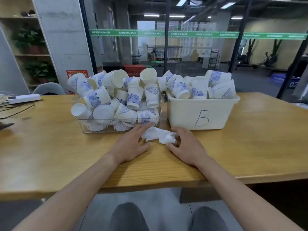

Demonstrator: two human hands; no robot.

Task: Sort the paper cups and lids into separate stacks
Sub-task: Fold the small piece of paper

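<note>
— Head view first: where are the cups?

— Most lie jumbled in a clear plastic bin [116, 125] at centre frame, white paper cups [133, 99] with blue flower prints, and white lids [103, 113] low in the heap. More of the same cups fill a cream tub [183, 114] marked "B", just right of the clear bin. Both stand on a wooden table [50, 147].

— And the hands?

— Both rest on the table just in front of the bins. The left hand [131, 145] lies spread, fingers straight, fingertips touching a crumpled white wad [158, 135], paper or plastic, I cannot tell which. The right hand [186, 145] curls its fingers around the wad's right end.

— Anything else?

— A white power strip [25, 98] with cables at the left edge, a grey chair [48, 88] behind the table, and shelves with potted plants [30, 39] at upper left.
</note>
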